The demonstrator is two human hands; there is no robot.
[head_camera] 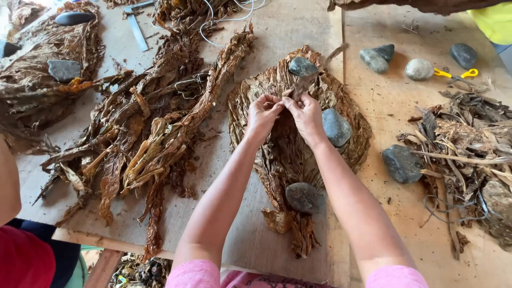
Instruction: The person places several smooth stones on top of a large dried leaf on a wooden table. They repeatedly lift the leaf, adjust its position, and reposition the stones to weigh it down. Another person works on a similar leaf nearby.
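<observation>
In the head view, your left hand [262, 113] and right hand [305, 113] were both pinched onto the same dried brown leaf [296, 88] at the middle of the frame, fingertips nearly touching, right over the flattened leaf stack [256, 101] on the wooden table [384, 96]. That stack had three grey stones on it: one [302, 66] just above your hands, one [336, 127] beside your right wrist, one [304, 198] lower down, with a bundle of unsorted leaves [160, 117] sprawled left of center and yellow-handled scissors [454, 73] at upper right.
</observation>
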